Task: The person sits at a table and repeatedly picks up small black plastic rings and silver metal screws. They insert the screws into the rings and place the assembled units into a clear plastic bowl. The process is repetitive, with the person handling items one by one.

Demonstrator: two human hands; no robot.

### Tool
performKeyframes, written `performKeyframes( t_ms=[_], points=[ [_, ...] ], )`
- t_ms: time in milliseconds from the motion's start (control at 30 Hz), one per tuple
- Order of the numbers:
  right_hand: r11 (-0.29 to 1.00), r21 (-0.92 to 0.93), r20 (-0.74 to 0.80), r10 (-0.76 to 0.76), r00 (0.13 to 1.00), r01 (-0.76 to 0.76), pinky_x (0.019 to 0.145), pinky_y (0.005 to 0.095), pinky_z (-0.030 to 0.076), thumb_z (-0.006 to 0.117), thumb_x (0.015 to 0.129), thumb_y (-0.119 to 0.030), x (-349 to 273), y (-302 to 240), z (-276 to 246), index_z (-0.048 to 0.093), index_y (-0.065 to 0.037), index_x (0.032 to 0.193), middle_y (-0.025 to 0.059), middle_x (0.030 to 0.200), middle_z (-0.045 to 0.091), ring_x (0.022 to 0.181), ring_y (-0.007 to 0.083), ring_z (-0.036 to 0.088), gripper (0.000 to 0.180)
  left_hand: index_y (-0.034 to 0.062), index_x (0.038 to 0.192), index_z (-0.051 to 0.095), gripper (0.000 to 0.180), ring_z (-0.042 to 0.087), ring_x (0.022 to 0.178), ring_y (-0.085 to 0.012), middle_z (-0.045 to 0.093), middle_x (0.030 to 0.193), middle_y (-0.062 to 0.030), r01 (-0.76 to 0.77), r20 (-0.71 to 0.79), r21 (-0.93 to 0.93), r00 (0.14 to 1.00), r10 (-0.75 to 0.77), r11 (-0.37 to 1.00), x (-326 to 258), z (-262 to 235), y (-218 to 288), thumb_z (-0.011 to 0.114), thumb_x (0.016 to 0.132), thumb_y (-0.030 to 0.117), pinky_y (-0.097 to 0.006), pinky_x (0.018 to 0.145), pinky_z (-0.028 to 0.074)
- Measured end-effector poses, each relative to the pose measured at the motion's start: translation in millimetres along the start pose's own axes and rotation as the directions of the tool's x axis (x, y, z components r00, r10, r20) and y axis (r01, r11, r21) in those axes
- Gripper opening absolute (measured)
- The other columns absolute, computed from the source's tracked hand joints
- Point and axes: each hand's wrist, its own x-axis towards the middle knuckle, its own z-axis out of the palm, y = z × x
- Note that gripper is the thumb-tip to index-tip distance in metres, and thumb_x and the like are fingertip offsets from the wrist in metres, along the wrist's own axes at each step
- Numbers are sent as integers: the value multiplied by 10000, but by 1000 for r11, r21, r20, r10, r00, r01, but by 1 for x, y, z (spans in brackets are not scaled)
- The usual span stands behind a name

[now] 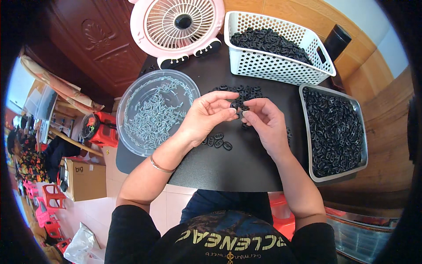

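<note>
The dark, smooth tabletop is set in a tiled room, with a pink fan stood at its far edge. Above the near middle of the surface, a small black piece, apparently plastic, is held between the thumb and fingers of the left hand. The right hand is brought just beside it, thumb and forefinger drawn to a narrow pinch; whether anything is gripped there cannot be told, as the fingertips hide it.

For such close work, the piece is best steadied by the left fingertips alone, near its edges, so that its openings are left uncovered. Any part brought to it should be lined up squarely before pressure is applied, since a slanted push could make it slip.

Both hands are well kept low, over the bare surface, so that anything dropped is easily found. The loose black oval pieces near the left wrist should not be brushed by the forearm, nor mixed with the black heap beyond the hands. Silvery screw-like metal pins are within easy reach in the round clear plastic tub at the left.
</note>
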Motion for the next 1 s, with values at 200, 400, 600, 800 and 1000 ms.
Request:
performKeyframes(
  t_ms=[200, 400, 600, 800, 1000],
  points=[
    [999, -28, -26, -19, 999, 19, 653, 201, 464, 583, 793, -31, 0, 1, 0, 549, -15, 963, 34, 796, 586, 717, 82, 570, 174, -9, 1019, 559, 239, 609, 772, -129, 624, 826, -73, 10, 25, 20, 1000, -11, 1000, 1, -2, 0, 593, 782, -12, -226, 724, 503],
    [999, -8, -30, -48, 998, 48, 660, 201, 464, 584, 788, -17, 0, 2, 1, 558, -6, 943, 36, 797, 590, 718, 77, 568, 158, -18, 1009, 565, 232, 615, 768, -140, 627, 847, -89, 8, -1, -19, 1000, -8, 1000, -2, -1, -2, 596, 778, -16, -236, 723, 511],
    [996, -58, -42, -65, 997, 62, 652, 200, 474, 597, 778, -16, -1, 0, 4, 571, -10, 925, 38, 795, 593, 709, 72, 566, 149, -19, 1013, 567, 239, 610, 743, -125, 629, 825, -84, -15, 5, 19, 1000, 15, 1000, -2, 0, -1, 601, 777, -11, -224, 698, 505],
    [996, -75, -24, -57, 998, 55, 642, 200, 476, 604, 774, -15, -1, -2, 2, 570, -15, 922, 40, 793, 595, 708, 70, 567, 152, -18, 1012, 571, 242, 599, 714, -108, 628, 805, -76, -43, 13, 102, 999, 42, 994, -1, 1, -1, 612, 775, 6, -218, 666, 494],
    [999, -12, -38, -32, 999, 31, 617, 192, 464, 611, 770, -16, -2, -4, 4, 561, -17, 917, 39, 795, 598, 699, 69, 566, 156, -16, 1004, 576, 230, 600, 718, -112, 627, 803, -80, -54, 8, 142, 999, 53, 988, -3, 3, -1, 609, 777, 6, -220, 668, 494]
  ],
)
